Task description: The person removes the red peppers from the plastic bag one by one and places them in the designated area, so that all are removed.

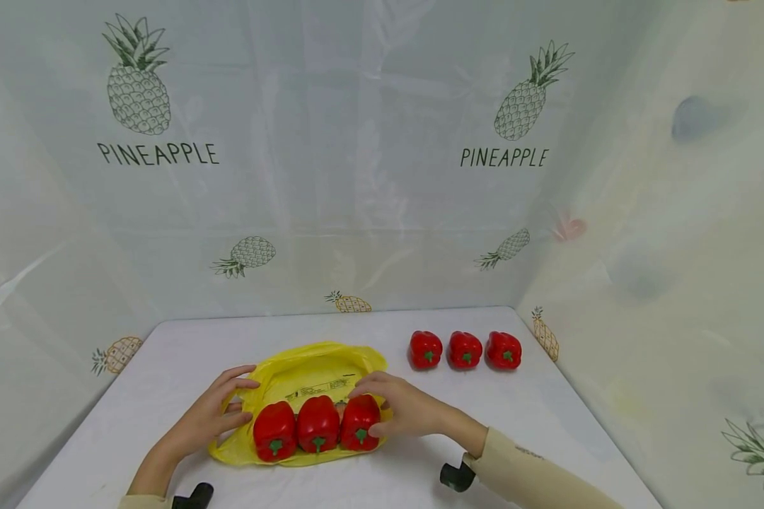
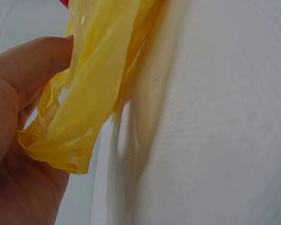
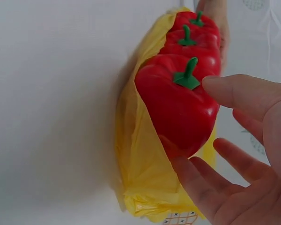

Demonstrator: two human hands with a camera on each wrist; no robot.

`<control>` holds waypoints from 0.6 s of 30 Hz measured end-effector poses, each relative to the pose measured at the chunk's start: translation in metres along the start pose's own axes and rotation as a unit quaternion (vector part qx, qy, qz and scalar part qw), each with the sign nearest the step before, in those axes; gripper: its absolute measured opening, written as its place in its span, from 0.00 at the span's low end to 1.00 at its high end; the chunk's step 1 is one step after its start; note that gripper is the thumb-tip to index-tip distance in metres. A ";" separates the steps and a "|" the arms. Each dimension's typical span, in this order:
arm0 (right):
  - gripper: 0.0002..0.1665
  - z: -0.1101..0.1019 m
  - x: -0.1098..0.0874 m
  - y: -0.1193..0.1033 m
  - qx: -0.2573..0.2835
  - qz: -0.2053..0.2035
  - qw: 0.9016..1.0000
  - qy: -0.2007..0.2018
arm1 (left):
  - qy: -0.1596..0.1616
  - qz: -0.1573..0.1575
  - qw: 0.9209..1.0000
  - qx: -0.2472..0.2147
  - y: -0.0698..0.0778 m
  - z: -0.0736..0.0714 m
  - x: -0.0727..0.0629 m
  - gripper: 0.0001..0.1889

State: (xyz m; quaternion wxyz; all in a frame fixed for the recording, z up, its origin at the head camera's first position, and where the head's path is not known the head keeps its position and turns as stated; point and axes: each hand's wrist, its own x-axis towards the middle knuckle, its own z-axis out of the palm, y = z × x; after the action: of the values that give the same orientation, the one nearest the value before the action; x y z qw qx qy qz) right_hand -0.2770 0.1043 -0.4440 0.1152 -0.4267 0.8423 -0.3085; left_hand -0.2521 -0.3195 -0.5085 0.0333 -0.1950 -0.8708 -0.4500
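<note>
A yellow plastic bag [image 1: 293, 371] lies mouth-up on the white table, printed with small dark text. Three red bell peppers with green stems stand in a row along its near side: the left pepper [image 1: 275, 426], the middle pepper [image 1: 318, 420] and the right pepper [image 1: 359, 418]. My right hand [image 1: 410, 406] holds the right pepper, thumb near the stem and fingers around its far side. At the bag's left end, my left hand [image 1: 204, 418] grips the gathered yellow plastic [image 2: 93, 98] between thumb and fingers, which the bag partly hides.
Three more red peppers stand in a row at the back right: one pepper [image 1: 425, 350], a second pepper [image 1: 465, 350] and a third pepper [image 1: 504, 350]. Pineapple-printed sheeting [image 1: 356, 177] hangs behind the white table [image 1: 477, 417] and along its sides.
</note>
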 end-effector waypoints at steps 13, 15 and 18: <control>0.35 0.010 0.003 0.005 -0.021 0.011 1.000 -0.001 | 0.002 0.006 1.000 0.005 0.001 -0.001 -0.001 0.23; 0.35 0.012 0.003 0.005 -0.024 0.008 1.000 0.000 | 0.003 0.006 1.000 0.007 0.001 0.000 -0.002 0.23; 0.34 0.014 0.004 0.005 -0.031 0.005 0.999 0.003 | 0.004 0.007 1.000 0.008 0.000 0.000 -0.002 0.23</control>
State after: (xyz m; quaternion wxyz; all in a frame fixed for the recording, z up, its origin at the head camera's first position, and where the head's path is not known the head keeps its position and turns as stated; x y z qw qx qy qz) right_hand -0.2763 0.0978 -0.4582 0.1009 -0.4250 0.8540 -0.2825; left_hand -0.2502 -0.3200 -0.5086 0.0419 -0.1990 -0.8730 -0.4433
